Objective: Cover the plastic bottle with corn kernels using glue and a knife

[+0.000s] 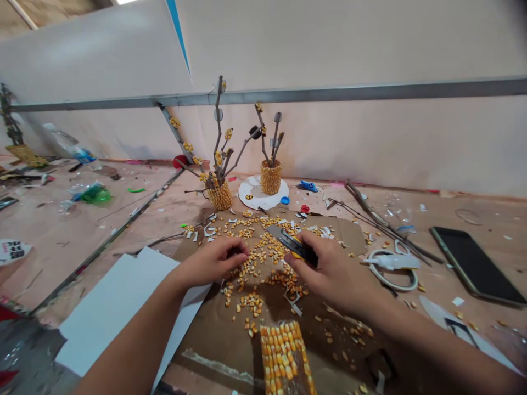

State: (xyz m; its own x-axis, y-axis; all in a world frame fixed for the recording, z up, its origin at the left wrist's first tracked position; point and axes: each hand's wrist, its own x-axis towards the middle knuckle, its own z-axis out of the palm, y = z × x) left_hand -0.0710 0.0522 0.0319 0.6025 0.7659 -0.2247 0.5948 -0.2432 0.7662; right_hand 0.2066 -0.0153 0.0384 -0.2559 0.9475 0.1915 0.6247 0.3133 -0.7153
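Note:
A utility knife with a black and yellow handle [300, 248] is gripped in my right hand [325, 263], its blade pointing up and left over scattered corn kernels [269, 249]. My left hand [222, 258] hovers at the left of the kernels, fingers curled in; whatever may be between its fingertips is too small to make out. Nearer to me, a piece covered in rows of kernels [286, 356] lies on the brown cardboard [222, 340], partly bare on its right side.
Two kernel-covered pots [219, 196] [270, 177] hold twigs, one on a white disc [255, 198]. White sheets [119, 307] lie at left. A glue bottle [397, 261], tape roll [379, 282], sticks [382, 225] and phone [477, 263] are at right. A wall panel [370, 137] stands behind.

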